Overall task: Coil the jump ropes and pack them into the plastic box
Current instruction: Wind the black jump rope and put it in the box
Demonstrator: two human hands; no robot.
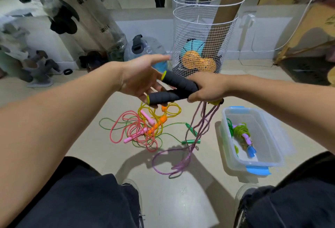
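My right hand (208, 88) grips the two black foam handles (178, 82) of a purple jump rope (181, 162), whose loops hang down and trail on the floor. My left hand (139, 81) is spread out beside the handles' free ends, its fingers straight and under the lower handle. A tangle of pink, yellow, orange and green jump ropes (143, 128) lies on the floor below my hands. The clear plastic box (270, 157) with blue clips stands at the right and holds a coiled green rope (241, 131) with a purple and a blue handle.
A tall white mesh basket (199, 34) with balls stands just behind my hands. A water jug (145, 48) and clear tubes lie at the back left. My knees fill the bottom corners. A wooden piece (304, 34) stands at the right.
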